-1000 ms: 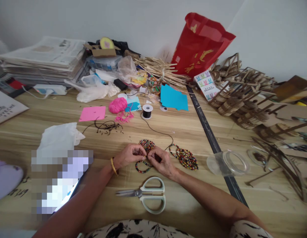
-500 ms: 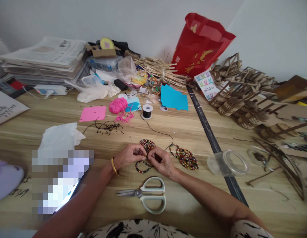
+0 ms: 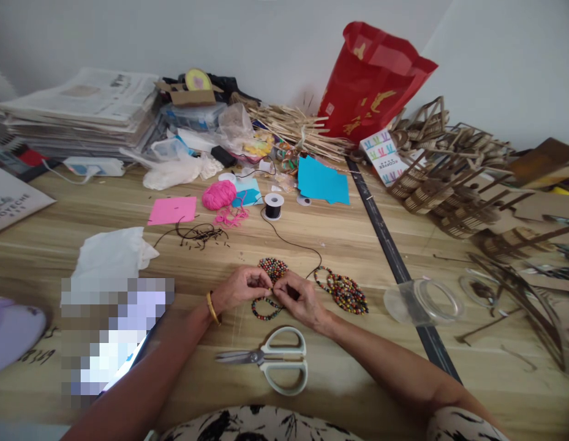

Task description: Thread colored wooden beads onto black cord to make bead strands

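Note:
Fingertips of my left hand (image 3: 241, 286) and my right hand (image 3: 302, 300) meet in a pinch over the table. Between them they grip the top of a beaded bracelet (image 3: 264, 316), whose loop of dark, many-coloured beads hangs or rests just below. The exact bit of cord or bead pinched is too small to make out. Behind the fingertips lies a cluster of coloured beads (image 3: 272, 266), partly covered by my hands. Right of my right hand is a heap of beaded bracelets (image 3: 349, 294). Scissors (image 3: 284, 352) with pale handles lie closer to me, blades pointing left.
A spool of black cord (image 3: 274, 207) stands beyond the hands, its cord trailing towards the beads. Cut black cord pieces (image 3: 199, 234), pink yarn (image 3: 218, 195) and blue paper (image 3: 323, 180) lie further back. A phone (image 3: 128, 343) is by my left forearm; clear plastic lids (image 3: 424, 301) lie right.

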`<state>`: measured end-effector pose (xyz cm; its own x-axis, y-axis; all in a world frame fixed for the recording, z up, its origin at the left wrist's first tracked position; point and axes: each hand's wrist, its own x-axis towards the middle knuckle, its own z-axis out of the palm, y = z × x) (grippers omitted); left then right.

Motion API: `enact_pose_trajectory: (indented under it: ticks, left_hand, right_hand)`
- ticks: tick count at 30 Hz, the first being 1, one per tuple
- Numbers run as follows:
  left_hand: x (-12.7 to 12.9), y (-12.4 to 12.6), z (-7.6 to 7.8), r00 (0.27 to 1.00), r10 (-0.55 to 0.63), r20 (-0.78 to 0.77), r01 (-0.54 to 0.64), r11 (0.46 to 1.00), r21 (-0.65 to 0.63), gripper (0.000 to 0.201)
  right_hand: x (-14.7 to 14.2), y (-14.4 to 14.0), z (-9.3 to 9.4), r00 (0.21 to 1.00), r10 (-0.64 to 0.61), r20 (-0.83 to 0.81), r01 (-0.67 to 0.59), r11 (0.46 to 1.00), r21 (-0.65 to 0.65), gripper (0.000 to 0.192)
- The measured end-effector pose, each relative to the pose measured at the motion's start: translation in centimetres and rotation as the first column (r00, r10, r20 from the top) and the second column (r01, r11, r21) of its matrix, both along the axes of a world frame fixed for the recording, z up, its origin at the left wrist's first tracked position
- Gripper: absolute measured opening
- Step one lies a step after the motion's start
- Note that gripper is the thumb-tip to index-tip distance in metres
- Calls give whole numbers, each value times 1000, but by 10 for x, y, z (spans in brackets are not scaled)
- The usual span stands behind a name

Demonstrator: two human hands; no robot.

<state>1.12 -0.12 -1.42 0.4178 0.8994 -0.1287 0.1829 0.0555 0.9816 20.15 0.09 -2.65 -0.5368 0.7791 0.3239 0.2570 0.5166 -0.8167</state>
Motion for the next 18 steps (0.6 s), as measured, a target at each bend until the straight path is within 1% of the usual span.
enact_pose_trajectory:
  ticks: [4, 7, 9, 13, 15, 18]
  left_hand:
    - [-1, 0, -1, 1000, 0, 1, 0, 1000, -4, 15]
    - [-2, 0, -2, 1000, 12, 5, -12, 1000, -10, 16]
    - [-2, 0, -3, 1000, 19, 1, -19, 1000, -15, 16]
    - [-1, 0, -2, 999, 22, -27, -22, 1000, -2, 17]
    - [0, 0, 0, 999, 21, -34, -21, 1000, 5, 16]
    - [2, 0, 3, 998, 34, -48, -33, 999, 15, 15]
  right_hand:
    - [0, 1, 1, 1000, 9, -28, -9, 1000, 8, 11]
    - [0, 0, 0, 999, 2, -44, -3, 1000, -11, 11]
    - [0, -1, -2, 998, -20, -51, 17, 999, -52, 10]
    - [-1, -2, -4, 995, -49, -83, 37, 988, -149, 15]
    - [-2, -2, -4, 995, -53, -90, 39, 987, -154, 16]
    - [-2, -2, -3, 995, -57, -80, 47, 991, -125, 14]
